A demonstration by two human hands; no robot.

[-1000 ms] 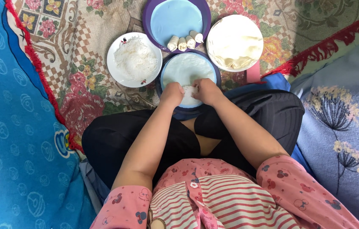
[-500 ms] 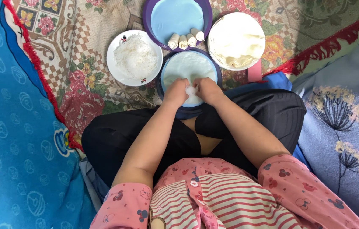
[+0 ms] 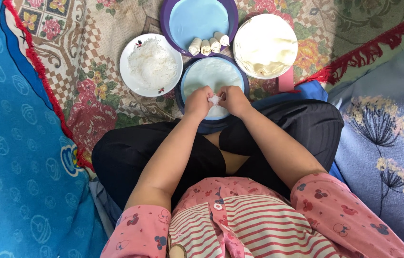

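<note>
The fingers (image 3: 210,98) hide most of the white filling (image 3: 216,99).

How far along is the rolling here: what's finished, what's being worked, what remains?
Done: four rolls lie on the purple plate. In hand: left hand and right hand pinch white filling over a wrapper. Left: a stack of wrappers and shredded filling on the white plate.

White plate (image 3: 132,79) w/ shredded white filling (image 3: 152,64): upper left of centre, on patterned floral rug (image 3: 92,95). Purple tray (image 3: 166,14): top centre, pale blue inner surface, four rolled white pieces (image 3: 209,44) in a row at its lower edge. White plate w/ stacked pale sheets (image 3: 265,44): upper right, just beside tray. Blue blanket (image 3: 6,157): left side. Grey-blue floral fabric (image 3: 388,124): right side.
</note>
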